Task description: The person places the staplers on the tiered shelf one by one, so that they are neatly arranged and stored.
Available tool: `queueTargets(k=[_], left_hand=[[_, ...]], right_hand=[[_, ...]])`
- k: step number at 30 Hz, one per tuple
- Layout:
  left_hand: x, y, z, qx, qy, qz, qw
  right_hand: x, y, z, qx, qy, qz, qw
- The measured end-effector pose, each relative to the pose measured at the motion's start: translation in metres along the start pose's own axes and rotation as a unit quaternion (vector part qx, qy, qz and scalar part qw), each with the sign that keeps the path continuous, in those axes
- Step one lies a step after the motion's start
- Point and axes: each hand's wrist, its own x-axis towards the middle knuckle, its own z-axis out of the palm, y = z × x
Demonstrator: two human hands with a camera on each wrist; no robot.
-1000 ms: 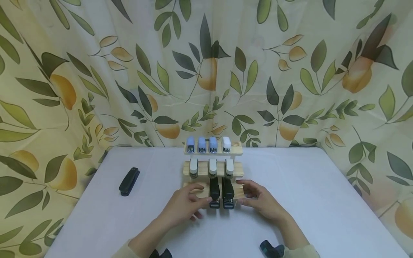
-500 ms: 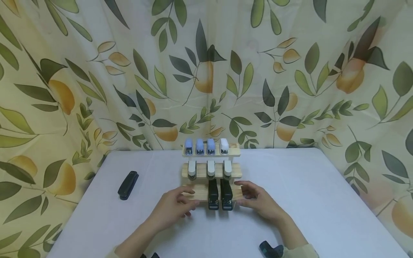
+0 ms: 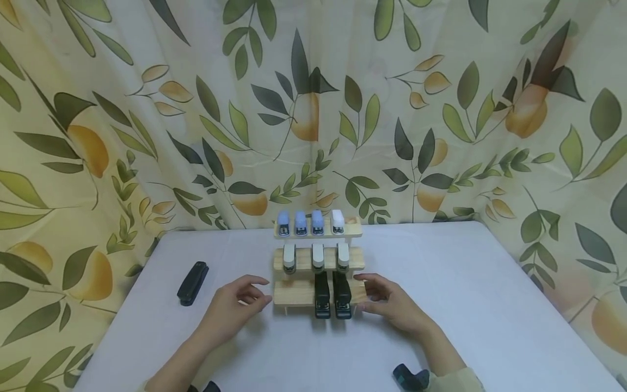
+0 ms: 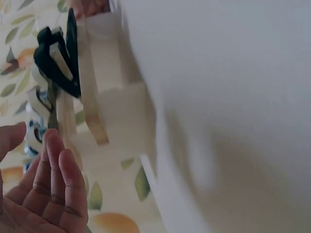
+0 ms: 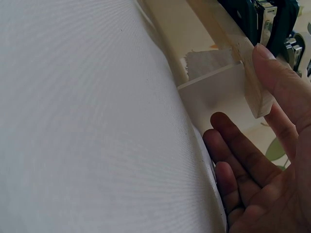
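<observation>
A three-tier wooden rack [image 3: 294, 292] bears staplers on its steps. Two black staplers [image 3: 321, 296] stand on the lowest step, three white staplers [image 3: 318, 256] on the middle one, and several small blue and white staplers [image 3: 301, 223] along the top. My right hand [image 3: 394, 306] is at the lowest step's right end; in the right wrist view its thumb [image 5: 272, 68] lies at the board's front, the index finger partly hidden behind it, the other fingers loosely bent. Left of the rack, my left hand [image 3: 230, 310] is apart from it, holding nothing, fingers loosely bent.
Another black stapler [image 3: 192, 283] lies on the white-covered table [image 3: 303, 359] at the left. A patterned curtain [image 3: 313, 163] hangs behind the table's far edge. A dark wrist device [image 3: 410, 377] shows near the right sleeve.
My left hand has moved left, away from the black staplers and past the rack's left end. The right hand stays at the right end. The view has shifted slightly.
</observation>
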Motion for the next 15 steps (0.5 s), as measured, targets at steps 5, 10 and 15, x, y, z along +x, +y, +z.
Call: queueTargets(k=[5, 10, 15], left_hand=[[0.000, -0.009, -0.014, 0.019, 0.009, -0.014, 0.9997], [0.003, -0.020, -0.027, 0.038, 0.020, -0.015, 0.9990], [0.005, -0.032, -0.040, 0.074, 0.045, -0.007, 0.9962]], right_hand=[[0.000, -0.001, 0.000, 0.000, 0.002, 0.002, 1.0000], [0.000, -0.001, 0.000, 0.005, 0.006, 0.009, 0.9999], [0.000, 0.000, 0.001, 0.004, 0.007, 0.014, 0.9999]])
